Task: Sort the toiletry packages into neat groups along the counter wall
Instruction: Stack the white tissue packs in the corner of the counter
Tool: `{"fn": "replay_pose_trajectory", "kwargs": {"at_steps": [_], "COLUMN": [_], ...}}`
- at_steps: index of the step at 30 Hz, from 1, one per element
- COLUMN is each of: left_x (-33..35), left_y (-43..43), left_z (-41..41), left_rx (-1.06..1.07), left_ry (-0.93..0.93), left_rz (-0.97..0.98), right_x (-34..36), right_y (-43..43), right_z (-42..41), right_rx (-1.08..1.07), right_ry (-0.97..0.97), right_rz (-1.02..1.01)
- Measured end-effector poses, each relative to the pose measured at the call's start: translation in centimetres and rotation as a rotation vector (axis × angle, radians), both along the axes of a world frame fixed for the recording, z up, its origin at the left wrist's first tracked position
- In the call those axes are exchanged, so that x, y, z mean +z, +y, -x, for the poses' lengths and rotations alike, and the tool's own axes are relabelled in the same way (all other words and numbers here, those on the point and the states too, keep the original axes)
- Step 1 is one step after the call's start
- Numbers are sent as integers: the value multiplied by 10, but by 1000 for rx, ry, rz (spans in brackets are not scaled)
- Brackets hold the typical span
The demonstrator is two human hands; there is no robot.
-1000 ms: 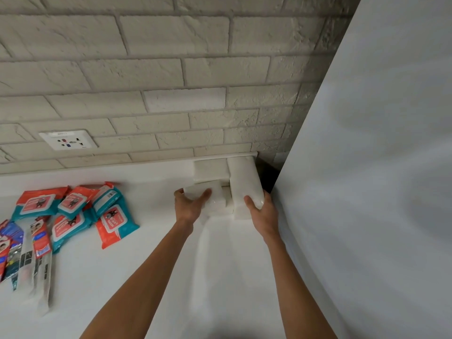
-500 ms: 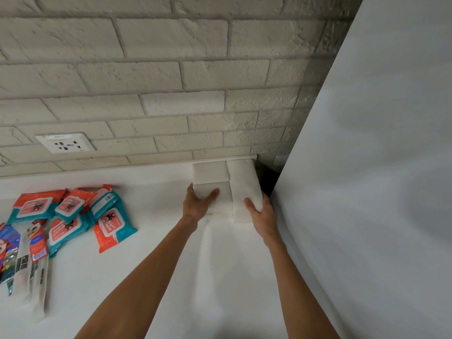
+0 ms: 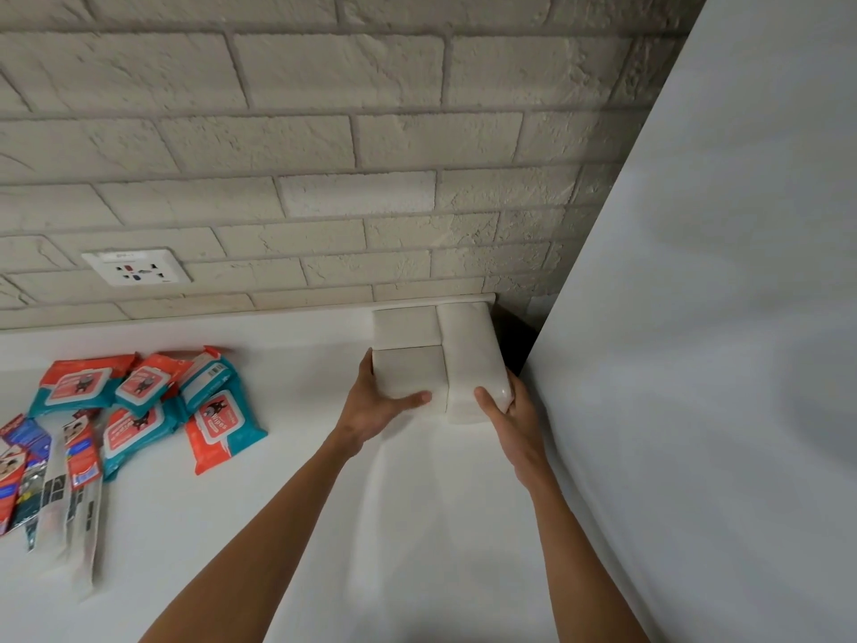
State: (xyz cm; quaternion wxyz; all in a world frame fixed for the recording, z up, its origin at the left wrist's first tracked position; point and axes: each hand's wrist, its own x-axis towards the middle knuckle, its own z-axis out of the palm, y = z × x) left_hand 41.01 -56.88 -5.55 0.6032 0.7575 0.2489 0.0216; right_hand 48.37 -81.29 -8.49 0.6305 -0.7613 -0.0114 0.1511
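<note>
Both hands, left hand (image 3: 376, 406) and right hand (image 3: 512, 413), clasp white packs (image 3: 457, 364) at one o'clock, squaring them against the wall (image 3: 324, 146).

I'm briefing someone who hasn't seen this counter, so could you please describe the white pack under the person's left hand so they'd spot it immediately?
Find the brick wall corner beside the tall white panel. Three plain white packs sit there. The front white pack is the squarish one nearest the viewer, gripped by the left hand, left of the long white pack.
</note>
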Motion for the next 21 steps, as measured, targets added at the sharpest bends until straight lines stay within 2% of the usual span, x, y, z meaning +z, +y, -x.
{"fn": "replay_pose_trajectory", "kwargs": {"at_steps": [7,21], "left_x": [2,2], "left_y": [1,-3], "left_z": [-3,-5], "left_rx": [-28,-13], "left_ry": [29,61], "left_rz": [-167,-271], "right_x": [1,11], "right_y": [5,9], "right_z": [-6,-9], "right_rx": [27,20], "right_ry": [10,-63], "right_rz": [-11,53]}}
